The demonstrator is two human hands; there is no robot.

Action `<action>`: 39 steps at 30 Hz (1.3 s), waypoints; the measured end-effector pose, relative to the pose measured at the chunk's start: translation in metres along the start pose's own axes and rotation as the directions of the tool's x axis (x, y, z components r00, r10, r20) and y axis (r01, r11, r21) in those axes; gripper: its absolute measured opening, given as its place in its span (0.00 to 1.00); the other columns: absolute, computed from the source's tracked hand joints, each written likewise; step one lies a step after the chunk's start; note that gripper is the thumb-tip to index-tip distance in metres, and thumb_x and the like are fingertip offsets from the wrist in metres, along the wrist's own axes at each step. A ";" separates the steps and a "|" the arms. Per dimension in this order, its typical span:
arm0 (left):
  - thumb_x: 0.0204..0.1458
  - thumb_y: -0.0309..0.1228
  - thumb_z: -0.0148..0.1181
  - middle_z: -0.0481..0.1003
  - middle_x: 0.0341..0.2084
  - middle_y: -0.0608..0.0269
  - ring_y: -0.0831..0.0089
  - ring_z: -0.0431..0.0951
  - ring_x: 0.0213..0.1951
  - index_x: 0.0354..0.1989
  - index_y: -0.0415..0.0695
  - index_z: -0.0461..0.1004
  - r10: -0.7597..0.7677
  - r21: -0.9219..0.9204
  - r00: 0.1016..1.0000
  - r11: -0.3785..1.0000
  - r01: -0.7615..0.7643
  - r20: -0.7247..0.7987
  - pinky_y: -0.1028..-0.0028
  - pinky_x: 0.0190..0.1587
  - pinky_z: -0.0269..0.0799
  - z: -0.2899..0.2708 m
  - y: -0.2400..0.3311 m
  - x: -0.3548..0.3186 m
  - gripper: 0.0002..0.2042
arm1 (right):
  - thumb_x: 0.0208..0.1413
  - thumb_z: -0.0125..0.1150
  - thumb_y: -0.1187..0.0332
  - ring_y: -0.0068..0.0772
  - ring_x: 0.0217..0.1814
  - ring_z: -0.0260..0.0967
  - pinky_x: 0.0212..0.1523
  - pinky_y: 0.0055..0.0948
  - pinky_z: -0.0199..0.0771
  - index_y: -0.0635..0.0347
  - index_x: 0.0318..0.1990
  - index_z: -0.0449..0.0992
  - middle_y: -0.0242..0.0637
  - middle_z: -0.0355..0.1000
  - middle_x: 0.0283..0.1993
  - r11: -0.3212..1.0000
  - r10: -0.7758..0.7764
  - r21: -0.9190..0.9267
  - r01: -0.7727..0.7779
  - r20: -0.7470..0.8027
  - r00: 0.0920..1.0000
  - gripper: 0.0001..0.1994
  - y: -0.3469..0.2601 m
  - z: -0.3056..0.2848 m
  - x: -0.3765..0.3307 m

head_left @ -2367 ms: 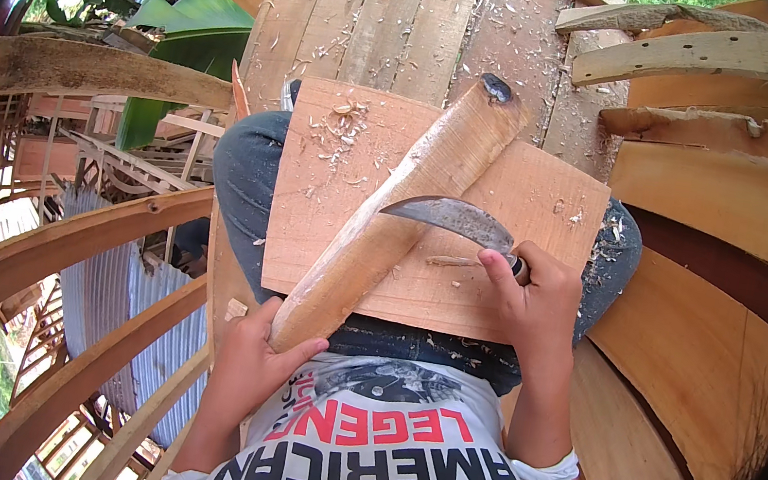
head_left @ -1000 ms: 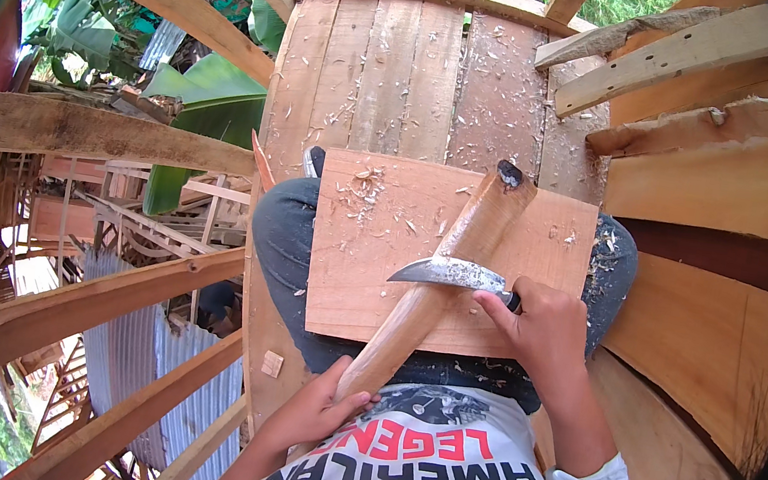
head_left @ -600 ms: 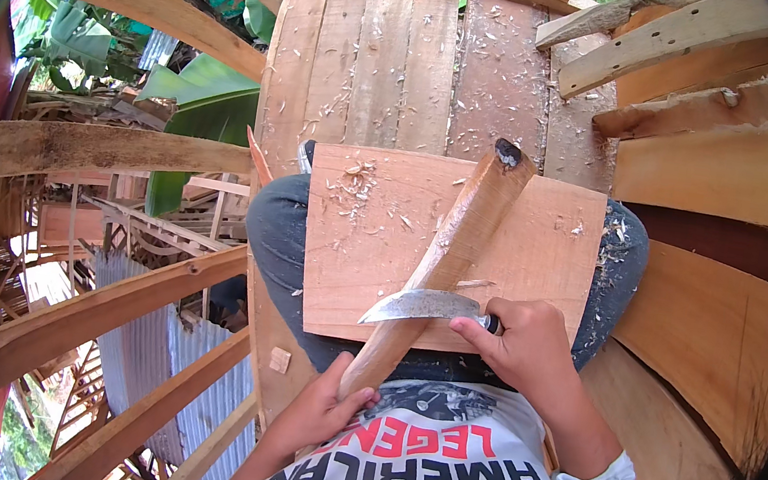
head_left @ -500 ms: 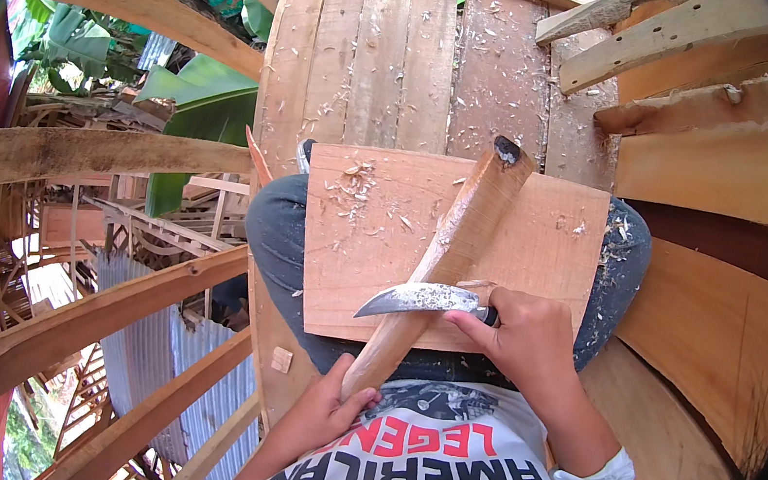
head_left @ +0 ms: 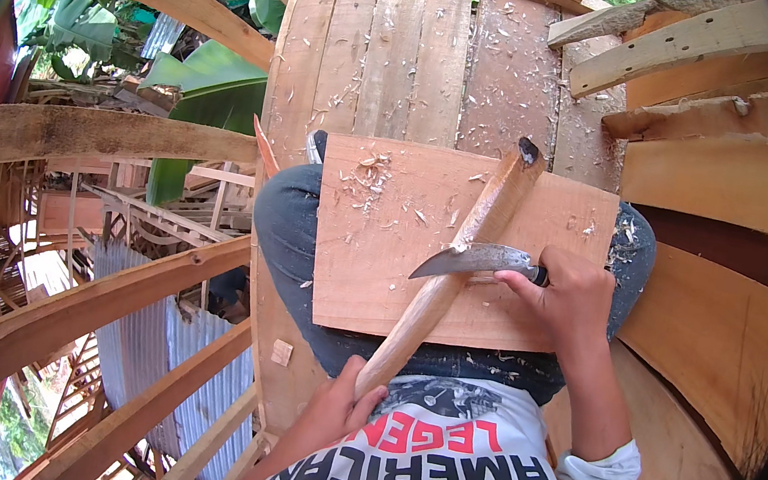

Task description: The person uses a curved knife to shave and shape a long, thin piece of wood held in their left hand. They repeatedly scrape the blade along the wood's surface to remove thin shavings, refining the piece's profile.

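Note:
My left hand is closed round the near end of a long piece of wood. This piece slants away to the right, its dark far tip above the far edge of a flat wooden board lying across my lap. In my right hand is a knife with a broad curved blade and a dark handle. The blade crosses the piece of wood near its middle, its point to the left, and a small shaving shows at its edge. Curled wood shavings lie on the board's far left.
Plank flooring strewn with shavings stretches ahead. Wooden rails stand to my left, with corrugated metal sheets and banana leaves beyond. Wooden panels rise at the right. A small wood block lies by my left leg.
The knife has moved farther up along the piece of wood, away from me, with my right hand. The piece has rolled slightly in my left hand, and the whole view has shifted a little.

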State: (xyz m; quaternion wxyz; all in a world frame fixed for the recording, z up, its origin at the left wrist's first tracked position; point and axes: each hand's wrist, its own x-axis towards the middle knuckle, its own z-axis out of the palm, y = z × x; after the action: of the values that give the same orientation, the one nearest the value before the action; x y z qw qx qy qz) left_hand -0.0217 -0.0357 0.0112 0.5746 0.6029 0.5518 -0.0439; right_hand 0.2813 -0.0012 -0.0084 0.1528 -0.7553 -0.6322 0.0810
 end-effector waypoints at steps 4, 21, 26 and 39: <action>0.56 0.35 0.56 0.70 0.17 0.38 0.38 0.74 0.26 0.41 0.43 0.57 -0.005 -0.019 1.000 1.000 0.004 -0.005 0.56 0.25 0.66 0.000 0.000 -0.001 0.14 | 0.39 0.65 0.40 0.41 0.16 0.67 0.17 0.33 0.64 0.58 0.16 0.69 0.39 0.65 0.14 1.000 0.012 -0.018 -0.012 -0.008 1.000 0.27 0.002 0.002 0.000; 0.58 0.29 0.52 0.76 0.25 0.45 0.57 0.80 0.30 0.38 0.38 0.57 0.012 -0.095 1.000 0.995 -0.010 0.022 0.66 0.31 0.72 -0.002 0.024 -0.002 0.11 | 0.45 0.64 0.45 0.41 0.15 0.68 0.18 0.33 0.65 0.60 0.18 0.73 0.41 0.67 0.15 0.984 0.088 0.151 -0.095 0.053 0.995 0.24 -0.014 -0.001 -0.021; 0.58 0.29 0.51 0.76 0.26 0.47 0.62 0.80 0.30 0.41 0.38 0.58 -0.053 -0.044 0.998 0.998 0.054 0.023 0.70 0.30 0.72 -0.008 0.032 -0.003 0.10 | 0.48 0.60 0.43 0.41 0.16 0.69 0.17 0.37 0.66 0.59 0.18 0.72 0.40 0.67 0.14 0.969 0.099 0.224 -0.100 0.014 0.995 0.25 -0.012 0.002 -0.026; 0.55 0.27 0.54 0.68 0.38 0.55 0.75 0.68 0.41 0.51 0.39 0.56 -0.014 -0.127 0.996 0.992 0.026 0.091 0.72 0.45 0.65 -0.009 0.038 0.006 0.18 | 0.46 0.65 0.49 0.40 0.14 0.67 0.17 0.34 0.64 0.60 0.16 0.71 0.39 0.66 0.13 0.906 0.003 0.417 -0.071 0.162 0.987 0.23 -0.017 -0.007 -0.048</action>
State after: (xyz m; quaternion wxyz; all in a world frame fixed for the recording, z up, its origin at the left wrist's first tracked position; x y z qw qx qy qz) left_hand 0.0030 -0.0152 0.0345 0.6360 0.5565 0.5330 -0.0413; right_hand 0.2585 -0.0462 0.0007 0.2603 -0.7075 -0.5954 0.2777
